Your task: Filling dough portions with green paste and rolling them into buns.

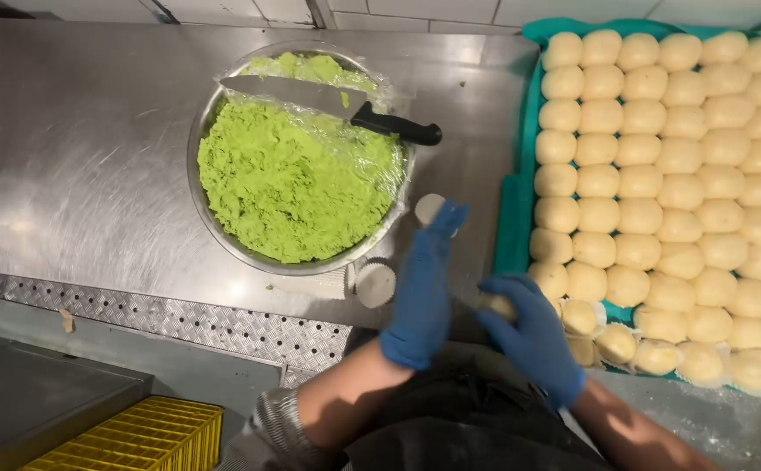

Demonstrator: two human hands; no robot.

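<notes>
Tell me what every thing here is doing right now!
Left hand: blue-gloved, open, reaching toward a paper cup.
Right hand: blue-gloved, curled around a dough ball.
Metal bowl: full of green paste, partly covered with film.
Knife: lying flat across the bowl.
Dough balls: lined up in rows on the teal tray.

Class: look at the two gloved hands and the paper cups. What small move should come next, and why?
Probably set the dough ball held by the right hand into the paper cup at the left hand's fingertips: other balls near the tray's front edge already sit in cups.
</notes>
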